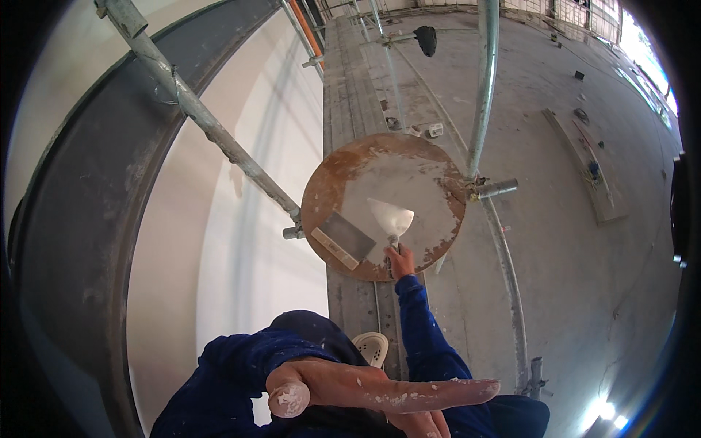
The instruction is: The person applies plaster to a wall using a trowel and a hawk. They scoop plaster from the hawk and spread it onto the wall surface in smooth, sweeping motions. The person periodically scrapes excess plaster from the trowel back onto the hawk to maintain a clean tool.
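My right hand (401,260) is closed round the handle of a putty knife (392,219), whose broad blade carries white paste. The blade is over a round brown board (330,171) smeared with pale, drying plaster. On the board's left part lies a wide scraper (345,239) with a grey blade and a light-coloured grip, touched by neither hand. Close to the camera, my left hand (358,387) holds nothing; its thumb and a finger are stretched apart, and white paste spots the skin. Its other fingers are partly hidden.
Scaffold tubes (212,128) rise at left, with another upright (485,80) and a rail on the right. The board sits over a narrow scaffold deck (343,87); my foot in a pale clog (371,349) stands there. A white wall (270,219) runs left. A plank (584,164) with tools lies right.
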Available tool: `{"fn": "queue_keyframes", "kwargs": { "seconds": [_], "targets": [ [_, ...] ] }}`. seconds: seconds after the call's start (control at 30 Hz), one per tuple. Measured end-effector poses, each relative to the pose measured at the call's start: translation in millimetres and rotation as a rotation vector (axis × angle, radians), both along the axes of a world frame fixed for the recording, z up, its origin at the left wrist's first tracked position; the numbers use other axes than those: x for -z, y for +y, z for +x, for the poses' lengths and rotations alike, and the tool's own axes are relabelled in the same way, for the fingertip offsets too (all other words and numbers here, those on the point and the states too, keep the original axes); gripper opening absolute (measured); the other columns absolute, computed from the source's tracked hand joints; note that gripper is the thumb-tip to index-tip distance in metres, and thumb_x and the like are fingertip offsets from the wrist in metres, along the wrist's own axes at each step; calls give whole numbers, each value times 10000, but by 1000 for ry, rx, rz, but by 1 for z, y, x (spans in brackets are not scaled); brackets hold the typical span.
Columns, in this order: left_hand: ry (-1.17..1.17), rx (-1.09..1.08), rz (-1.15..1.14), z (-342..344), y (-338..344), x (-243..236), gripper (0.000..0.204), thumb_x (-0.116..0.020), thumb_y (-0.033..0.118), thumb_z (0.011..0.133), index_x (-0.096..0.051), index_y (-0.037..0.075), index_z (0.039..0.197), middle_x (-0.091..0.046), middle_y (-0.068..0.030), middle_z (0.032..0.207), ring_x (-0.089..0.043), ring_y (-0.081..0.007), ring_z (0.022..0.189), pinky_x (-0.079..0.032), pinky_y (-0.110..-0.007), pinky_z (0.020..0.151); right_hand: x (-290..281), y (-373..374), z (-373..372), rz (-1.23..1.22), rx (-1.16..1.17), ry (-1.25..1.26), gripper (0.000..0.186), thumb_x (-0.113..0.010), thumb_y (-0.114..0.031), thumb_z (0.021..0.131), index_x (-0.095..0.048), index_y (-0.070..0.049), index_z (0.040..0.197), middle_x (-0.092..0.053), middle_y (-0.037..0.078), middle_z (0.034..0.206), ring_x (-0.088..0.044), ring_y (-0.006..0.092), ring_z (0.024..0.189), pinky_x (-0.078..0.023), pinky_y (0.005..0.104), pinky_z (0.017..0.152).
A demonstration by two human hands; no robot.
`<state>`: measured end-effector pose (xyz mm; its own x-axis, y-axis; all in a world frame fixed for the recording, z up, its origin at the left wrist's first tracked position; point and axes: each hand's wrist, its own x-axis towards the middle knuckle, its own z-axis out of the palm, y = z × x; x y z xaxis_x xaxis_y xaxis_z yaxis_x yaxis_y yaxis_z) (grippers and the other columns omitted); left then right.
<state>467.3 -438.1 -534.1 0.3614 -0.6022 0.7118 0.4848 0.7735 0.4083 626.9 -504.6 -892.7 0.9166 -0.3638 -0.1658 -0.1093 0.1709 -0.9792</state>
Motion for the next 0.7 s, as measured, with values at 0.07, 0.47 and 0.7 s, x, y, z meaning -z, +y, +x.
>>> {"fn": "queue_keyframes", "kwargs": {
  "seconds": [0.07, 0.47, 0.7],
  "targets": [
    [-112, 79, -66, 15, -7, 4, 1112, -234, 697, 822, -39, -333, 1192, -463, -497, 971, -634, -421, 698, -499, -447, 573, 0, -3, -2, 19, 3, 16, 218, -591, -203, 744, -556, 2, 679, -545, 36, 570, -503, 112, 522, -395, 273, 501],
    [49, 79, -346, -7, -17, 9, 1084, -336, 668, 820, -79, -303, 1227, -326, -517, 1149, -523, -536, 968, -416, -576, 726, -23, 4, -15, 88, 7, -13, 253, -596, -226, 742, -573, 25, 729, -563, 62, 609, -517, 125, 548, -405, 305, 520],
    [55, 258, -121, -4, -12, 5, 1128, -359, 695, 794, -46, -294, 1237, -450, -470, 1054, -568, -466, 932, -441, -510, 776, -2, 1, -7, -88, 14, 43, 267, -592, -233, 741, -568, 32, 725, -565, 68, 601, -522, 127, 553, -409, 302, 526]
  ]
}}
